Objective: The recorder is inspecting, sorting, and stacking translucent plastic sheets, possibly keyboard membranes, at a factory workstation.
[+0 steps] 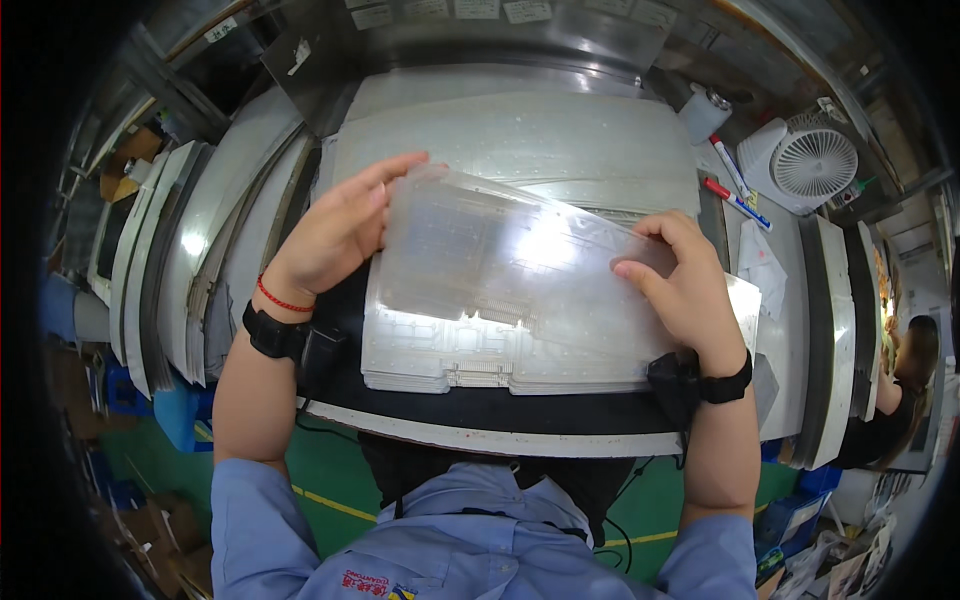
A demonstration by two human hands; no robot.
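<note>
A clear plastic sheet (470, 240) is held up and tilted between my two hands, with a bright glare on its face. My left hand (340, 225) is at its left edge, fingers along the upper left corner and partly hidden by it. My right hand (690, 285) pinches its right side, the thumb lying on the face and the fingers curled over the upper edge. Beneath lies a stack of clear plastic sheets (430, 350) with a notched front edge and moulded patterns. Both wrists carry black straps.
Larger pale sheets (510, 125) cover the bench behind. Grey boards (190, 250) lean at the left, more (825, 330) at the right. Markers (738, 203), a white fan (805, 160) and a bottle (705, 110) sit at the back right. Another person (900, 390) is at the far right.
</note>
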